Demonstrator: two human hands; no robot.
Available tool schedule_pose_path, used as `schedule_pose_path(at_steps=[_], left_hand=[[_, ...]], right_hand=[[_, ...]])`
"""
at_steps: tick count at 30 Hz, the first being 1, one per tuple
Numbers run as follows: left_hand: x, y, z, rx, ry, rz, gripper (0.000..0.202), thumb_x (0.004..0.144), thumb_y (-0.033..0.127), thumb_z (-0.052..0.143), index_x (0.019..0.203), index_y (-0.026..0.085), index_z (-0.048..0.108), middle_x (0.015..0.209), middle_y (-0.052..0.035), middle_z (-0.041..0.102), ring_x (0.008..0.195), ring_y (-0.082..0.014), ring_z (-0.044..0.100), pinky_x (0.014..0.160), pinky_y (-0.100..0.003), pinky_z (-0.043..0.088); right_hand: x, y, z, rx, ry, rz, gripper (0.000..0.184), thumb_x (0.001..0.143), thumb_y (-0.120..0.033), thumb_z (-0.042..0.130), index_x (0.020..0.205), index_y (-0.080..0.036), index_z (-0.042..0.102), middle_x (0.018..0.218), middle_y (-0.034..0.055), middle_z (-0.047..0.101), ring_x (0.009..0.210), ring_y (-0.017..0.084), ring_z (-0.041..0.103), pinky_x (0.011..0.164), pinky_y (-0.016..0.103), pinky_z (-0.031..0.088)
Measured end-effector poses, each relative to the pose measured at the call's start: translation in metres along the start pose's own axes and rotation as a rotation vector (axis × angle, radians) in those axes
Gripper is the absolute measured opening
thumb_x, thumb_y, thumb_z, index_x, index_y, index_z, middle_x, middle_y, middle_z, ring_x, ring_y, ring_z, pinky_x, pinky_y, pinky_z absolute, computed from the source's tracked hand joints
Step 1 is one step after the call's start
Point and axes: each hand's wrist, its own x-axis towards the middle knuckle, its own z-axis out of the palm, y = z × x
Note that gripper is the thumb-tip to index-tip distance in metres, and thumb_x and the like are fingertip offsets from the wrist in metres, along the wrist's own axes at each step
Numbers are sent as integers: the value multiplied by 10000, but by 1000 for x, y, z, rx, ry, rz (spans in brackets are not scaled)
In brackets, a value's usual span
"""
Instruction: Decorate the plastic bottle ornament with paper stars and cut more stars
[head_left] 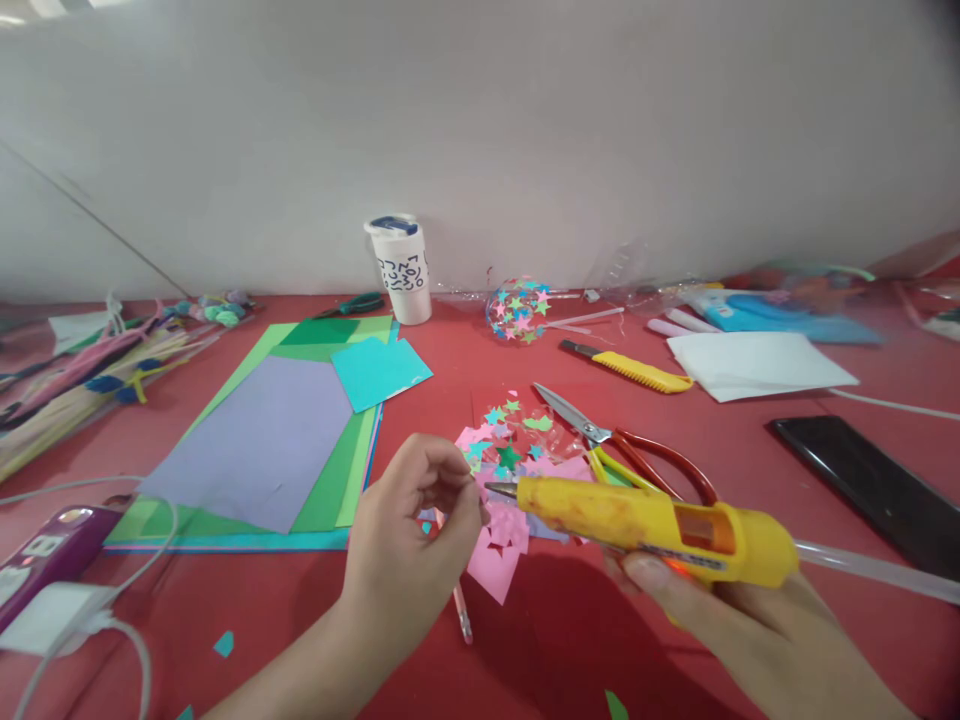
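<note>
My right hand [720, 620] is wrapped round a yellow hot glue gun [630, 515], whose metal nozzle points left. A clear glue stick [870, 568] sticks out of its back end. Just left of the nozzle, my left hand [416, 540] is closed in a pinch; whatever its fingertips hold is too small to make out. Beneath the hands lie pink paper scraps [496, 568] and small coloured paper stars [508, 458]. A pencil [462, 610] lies partly hidden behind my left hand. Red-handled scissors [592, 430] rest beyond the glue gun.
Coloured paper sheets [262, 440] are stacked at left, near a white tumbler [403, 275]. A star-covered clear ball [517, 310] stands at the back. A yellow utility knife [637, 370], white paper [757, 365] and a black phone [862, 490] lie right. A power strip [56, 555] with cables sits left.
</note>
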Motion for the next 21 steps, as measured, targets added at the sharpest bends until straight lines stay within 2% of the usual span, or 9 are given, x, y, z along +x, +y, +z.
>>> schedule_pose_path(at_steps=[4, 10, 12, 17, 21], left_hand=[[0, -3, -2, 1, -35, 14, 115, 742, 134, 545, 759, 222, 474, 623, 52, 580, 541, -111, 615, 542, -221, 492], [-2, -5, -2, 0, -56, 43, 130, 767, 116, 522, 784, 230, 462, 632, 67, 578, 541, -94, 615, 549, -204, 505], [-2, -4, -2, -7, -61, 42, 132, 775, 117, 519, 786, 231, 456, 628, 72, 581, 550, -92, 623, 550, -197, 507], [0, -3, -1, -26, -65, 32, 144, 777, 108, 517, 791, 234, 448, 615, 81, 586, 556, -86, 628, 541, -182, 503], [-1, -2, -1, -26, -65, 29, 145, 777, 107, 519, 793, 233, 449, 615, 82, 587, 551, -83, 626, 549, -183, 503]], right_hand=[[2, 0, 2, -36, 66, -41, 210, 867, -381, 506, 790, -288, 678, 646, -30, 750, 504, 179, 704, 433, 170, 569], [6, -4, 3, -58, 128, -47, 245, 858, -436, 517, 754, -278, 672, 628, -6, 746, 470, 195, 692, 419, 198, 574], [7, -5, 3, -50, 117, -49, 235, 862, -410, 513, 752, -280, 675, 632, -10, 748, 478, 190, 697, 393, 181, 561], [6, -4, 3, -30, 57, -43, 195, 855, -330, 504, 838, -293, 695, 751, -11, 769, 627, 210, 735, 523, 201, 603], [5, -3, 2, -44, 90, -60, 179, 843, -322, 516, 804, -289, 687, 690, -12, 761, 553, 211, 722, 473, 209, 596]])
